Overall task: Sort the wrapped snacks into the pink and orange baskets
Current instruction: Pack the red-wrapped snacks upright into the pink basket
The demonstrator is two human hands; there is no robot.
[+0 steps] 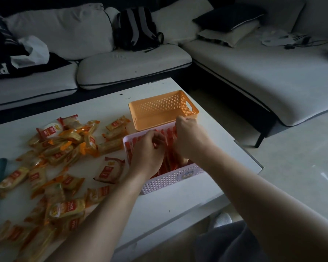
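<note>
The red packets (169, 161) stand in a row inside the pink basket (165, 183), directly under our hands. Our left hand (148, 148) reaches down, its curled fingers pinching packets mid-row. Our right hand (189, 138) bends over the far end with its fingers hooked on packet tops; we cannot tell whether it grips. The orange basket (155, 110) sits just beyond, and yellow snacks (64, 148) lie scattered to the left on the table (178, 205).
</note>
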